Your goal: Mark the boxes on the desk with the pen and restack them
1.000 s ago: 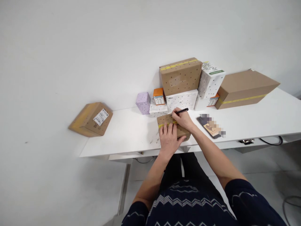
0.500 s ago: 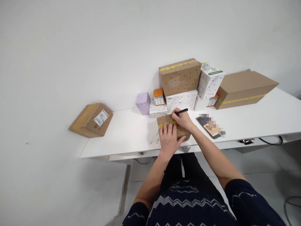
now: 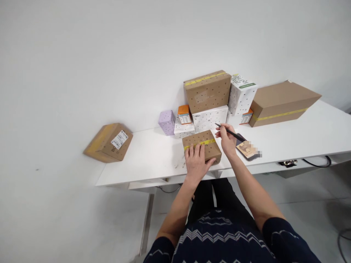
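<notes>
A small brown cardboard box [image 3: 204, 140] with dark dots and a yellow tape strip lies on the white desk in front of me. My left hand [image 3: 196, 160] rests on the box's near left part, its fingers spread across the top and the thumb stretched along the near side. Just to the right of the box, my right hand [image 3: 227, 138] is closed around a black pen [image 3: 233, 134], held slanted over the desk. A phone [image 3: 248, 149] lies to the right, partly hidden by the hand and the pen, with its screen partly blurred.
Along the wall stand a purple box [image 3: 166, 122], an orange box [image 3: 184, 114], white dotted boxes [image 3: 210, 118], a larger brown box [image 3: 208, 93] and a tall white box [image 3: 242, 95]. A long carton [image 3: 285, 102] lies right; a labelled carton [image 3: 109, 143] sits at the left end.
My right hand has lifted off the box with the pen and moved right, beside the box. The pen has turned in the hand. My left hand stays on the box.
</notes>
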Tool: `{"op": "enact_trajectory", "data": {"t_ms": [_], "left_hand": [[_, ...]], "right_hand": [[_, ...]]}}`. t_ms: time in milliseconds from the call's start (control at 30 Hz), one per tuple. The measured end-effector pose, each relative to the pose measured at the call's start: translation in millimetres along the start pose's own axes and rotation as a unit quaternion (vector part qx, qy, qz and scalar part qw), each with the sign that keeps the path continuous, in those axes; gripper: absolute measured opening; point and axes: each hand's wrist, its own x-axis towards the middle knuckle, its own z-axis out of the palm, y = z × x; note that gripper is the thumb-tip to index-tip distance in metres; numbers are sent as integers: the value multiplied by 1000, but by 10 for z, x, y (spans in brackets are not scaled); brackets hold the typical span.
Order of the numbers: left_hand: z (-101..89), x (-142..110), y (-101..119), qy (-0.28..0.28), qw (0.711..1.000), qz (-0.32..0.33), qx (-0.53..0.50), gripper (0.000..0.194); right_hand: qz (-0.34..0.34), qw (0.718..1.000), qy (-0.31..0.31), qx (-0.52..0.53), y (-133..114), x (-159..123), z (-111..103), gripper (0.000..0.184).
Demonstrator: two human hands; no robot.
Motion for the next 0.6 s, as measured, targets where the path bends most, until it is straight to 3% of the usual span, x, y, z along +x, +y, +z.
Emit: {"op": "enact_trajectory", "data": {"t_ms": [100, 133, 200, 267, 367, 467, 600], "left_hand": [[0, 8, -3, 0, 1000, 0, 0, 65], [3, 7, -3, 0, 1000, 0, 0, 64], [12, 3, -3, -1, 1000, 0, -2, 64], [23, -6, -2, 0, 1000, -1, -3, 64], [31, -19, 2, 3, 1000, 1, -2, 64], [26, -27, 7, 3, 1000, 2, -1, 64], [17, -28, 12, 7, 1000, 0, -4, 64]], "right_hand": [[-73, 985, 8, -155, 265, -97, -356, 28], [-118, 966, -41, -228, 358, -139, -473, 28], [-168, 899, -165, -369, 517, -225, -660, 33], [-172, 821, -251, -484, 622, -298, -753, 41], [-145, 746, -282, -586, 692, -359, -738, 46], [-133, 720, -279, -622, 731, -372, -669, 47], [-139, 735, -262, -610, 828, -383, -668, 52]]}}
